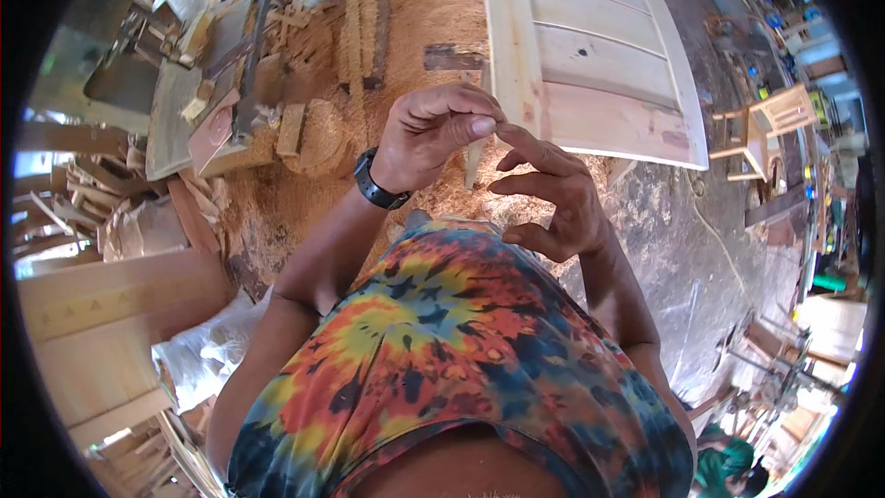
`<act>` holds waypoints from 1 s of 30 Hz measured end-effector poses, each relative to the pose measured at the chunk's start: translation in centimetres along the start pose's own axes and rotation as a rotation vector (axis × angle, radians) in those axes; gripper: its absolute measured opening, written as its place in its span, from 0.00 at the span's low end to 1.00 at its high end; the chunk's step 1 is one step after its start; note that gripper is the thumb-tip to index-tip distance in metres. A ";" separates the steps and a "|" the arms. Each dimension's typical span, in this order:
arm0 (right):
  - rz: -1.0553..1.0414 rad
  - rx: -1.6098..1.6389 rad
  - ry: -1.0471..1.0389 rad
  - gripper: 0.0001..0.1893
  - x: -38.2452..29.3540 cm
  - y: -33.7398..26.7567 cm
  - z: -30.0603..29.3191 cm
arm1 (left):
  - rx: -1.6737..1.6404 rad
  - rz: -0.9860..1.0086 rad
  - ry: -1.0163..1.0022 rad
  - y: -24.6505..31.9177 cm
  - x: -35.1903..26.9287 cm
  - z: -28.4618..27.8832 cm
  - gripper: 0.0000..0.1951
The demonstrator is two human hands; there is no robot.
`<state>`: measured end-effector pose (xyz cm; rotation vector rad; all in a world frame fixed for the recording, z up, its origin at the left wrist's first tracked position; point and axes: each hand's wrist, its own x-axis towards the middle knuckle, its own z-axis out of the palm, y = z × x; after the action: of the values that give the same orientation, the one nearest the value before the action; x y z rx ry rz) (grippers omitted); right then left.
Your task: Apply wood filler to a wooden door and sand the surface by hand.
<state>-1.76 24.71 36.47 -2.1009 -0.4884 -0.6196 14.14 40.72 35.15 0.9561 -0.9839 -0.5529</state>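
Observation:
My left hand (442, 128), with a black watch (377, 180) on its wrist, is curled with the thumb pressed to the forefinger. No object shows in that pinch, though something tiny could be hidden there. The forefinger of my right hand (556, 187) reaches the left thumb tip; its other fingers are spread and hold nothing visible. Beyond both hands lies a pale wooden panelled door (601, 62), its near edge just past my right hand. Beneath the hands, wood shavings (518, 211) and a narrow wood strip (473, 162) lie on the floor.
Long timbers (366, 14) lie in sawdust ahead. At left are a round wood piece (318, 135), a small block (290, 129), scrap wood (97, 187) and plastic wrapping (204, 346). A wooden chair (757, 135) and a cord (715, 232) are at right. Another person (726, 460) is at lower right.

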 end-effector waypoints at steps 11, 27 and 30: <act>0.188 -0.682 0.149 0.17 -11.0 -4.7 -9.5 | -0.411 -0.134 -0.364 -6.8 6.8 14.6 0.08; 0.926 -1.244 0.550 0.27 -17.9 -10.4 -4.3 | -0.102 -0.003 -0.639 -10.2 6.4 28.7 0.10; 1.019 -1.287 0.566 0.27 -18.3 -11.3 -3.4 | -0.123 0.070 -0.667 -10.2 5.8 29.8 0.10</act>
<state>-23.39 25.92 34.55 -2.6256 1.6081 -0.9241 -9.19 18.85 35.39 0.6258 -1.5491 -0.8899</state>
